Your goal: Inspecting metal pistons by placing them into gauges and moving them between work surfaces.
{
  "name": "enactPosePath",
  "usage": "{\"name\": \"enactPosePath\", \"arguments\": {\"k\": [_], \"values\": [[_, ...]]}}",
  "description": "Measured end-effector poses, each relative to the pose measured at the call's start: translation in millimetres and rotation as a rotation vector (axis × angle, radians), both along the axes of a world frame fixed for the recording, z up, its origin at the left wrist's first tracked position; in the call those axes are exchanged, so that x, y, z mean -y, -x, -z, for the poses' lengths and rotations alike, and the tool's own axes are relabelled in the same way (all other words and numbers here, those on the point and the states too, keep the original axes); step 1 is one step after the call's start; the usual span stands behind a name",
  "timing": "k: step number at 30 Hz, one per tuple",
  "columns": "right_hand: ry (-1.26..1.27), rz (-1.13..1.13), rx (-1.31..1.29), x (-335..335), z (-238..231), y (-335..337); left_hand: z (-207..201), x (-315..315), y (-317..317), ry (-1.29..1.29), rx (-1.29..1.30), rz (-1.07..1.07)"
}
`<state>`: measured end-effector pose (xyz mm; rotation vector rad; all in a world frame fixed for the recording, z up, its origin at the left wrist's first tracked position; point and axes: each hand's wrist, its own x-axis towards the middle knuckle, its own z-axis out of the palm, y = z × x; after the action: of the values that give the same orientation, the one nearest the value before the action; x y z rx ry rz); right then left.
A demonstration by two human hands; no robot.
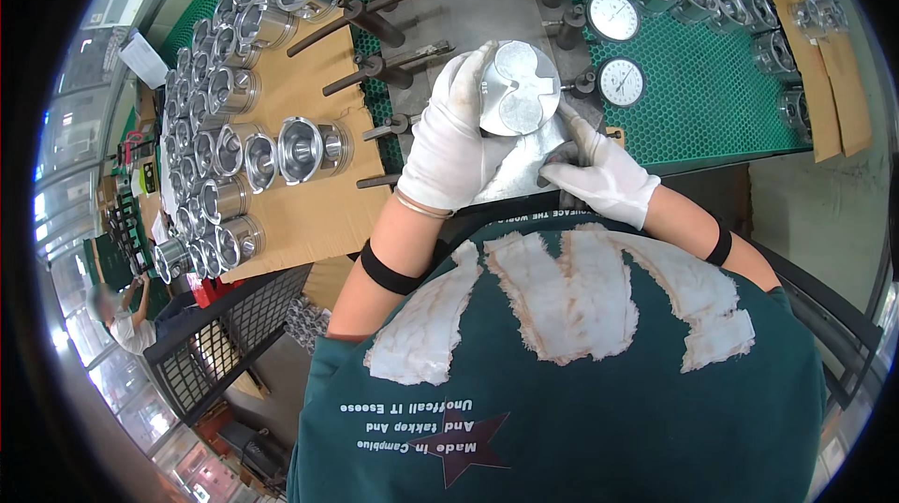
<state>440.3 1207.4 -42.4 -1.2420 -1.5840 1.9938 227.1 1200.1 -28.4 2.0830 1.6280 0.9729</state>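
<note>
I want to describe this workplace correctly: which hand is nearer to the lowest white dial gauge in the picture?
Right. The right hand is just below the dial gauge; the left hand is farther off to its left, on the metal piston.

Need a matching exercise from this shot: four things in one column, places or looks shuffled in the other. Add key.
1. Piston
2. Dials
3. Left-side cardboard
4. Shirt

A. Brown, under many metal parts
B. Dark green, with ragged pale patches
C. Gripped by the gloved left hand
D. White-faced, beside the green mat's left edge

Pairs: 1-C, 2-D, 3-A, 4-B
</note>
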Motion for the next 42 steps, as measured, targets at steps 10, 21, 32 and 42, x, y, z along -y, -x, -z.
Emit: {"name": "enactPosePath", "arguments": {"k": [10,21,32,42], "values": [[-0.023,-0.007,0.045,-2.1,1.0,1.7,2.1,-1.8,-1.6,-0.003,0.025,-0.012],[0.045,0.003,0.055,-5.2,-12.3,4.4,1.8,-2.6,-2.3,-0.028,0.047,-0.029],[-0.457,0.225,-0.311,-27.8,-37.9,-81.9,-91.2,28.6,12.8,0.148,0.133,-0.094],[0.120,0.479,0.167,-167.9,45.4,-140.7,-41.0,81.4,160.6,0.172,-0.950,-0.385]]}}
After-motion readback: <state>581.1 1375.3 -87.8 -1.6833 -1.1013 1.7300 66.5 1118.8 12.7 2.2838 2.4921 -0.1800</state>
